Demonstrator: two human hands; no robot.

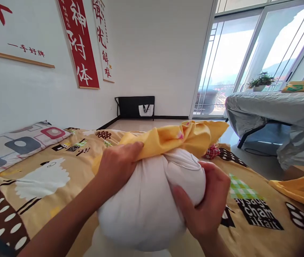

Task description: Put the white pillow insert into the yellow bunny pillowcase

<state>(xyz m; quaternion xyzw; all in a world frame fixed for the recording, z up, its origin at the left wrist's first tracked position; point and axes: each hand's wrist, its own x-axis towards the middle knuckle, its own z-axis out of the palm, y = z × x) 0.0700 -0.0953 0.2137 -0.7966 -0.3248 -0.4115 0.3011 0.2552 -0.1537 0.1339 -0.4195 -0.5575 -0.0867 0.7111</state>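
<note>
A plump white pillow [143,203] stands bunched up in front of me, its upper end inside a yellow pillowcase [165,139]. My left hand [119,160] is closed on the pillowcase's edge at the pillow's left side, thumb on top. On the other side, my right hand [205,200] pinches a folded corner of the pillow between thumb and fingers. That corner sits just below the pillowcase's opening. The pillow's lower end runs toward my body and blurs at the bottom of the view.
Beneath lies a bed with a tan patterned sheet [82,171]. A printed pillow [26,141] rests at the left by the wall. More yellow cloth [301,189] lies at the right edge. Beyond stand a covered table [269,103] and a folded black frame [130,107] with a white bag [145,110].
</note>
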